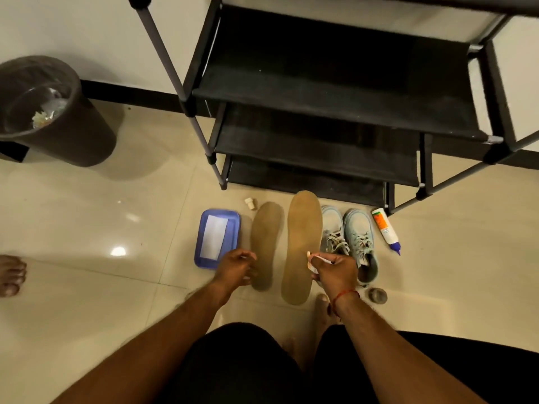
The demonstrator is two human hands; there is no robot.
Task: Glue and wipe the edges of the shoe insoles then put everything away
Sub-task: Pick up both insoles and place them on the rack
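Observation:
Two tan insoles lie side by side on the tiled floor: a smaller-looking left insole [266,243] and a longer right insole [303,243]. My right hand [335,271] pinches a crumpled white wipe [313,262] against the right insole's right edge near the heel. My left hand [236,266] hovers with curled fingers over the left insole's heel edge; it is blurred, so its grip is unclear. A glue bottle [385,230] with a blue tip lies on the floor to the right of the shoes.
A blue tray [204,243] holding a white sheet sits left of the insoles. Pale blue shoes [360,237] stand on the right. A black shoe rack [320,112] rises behind them. Also here: a dustbin [58,135], a small white cap [250,204], a round grey object [377,295] and someone's foot [11,275].

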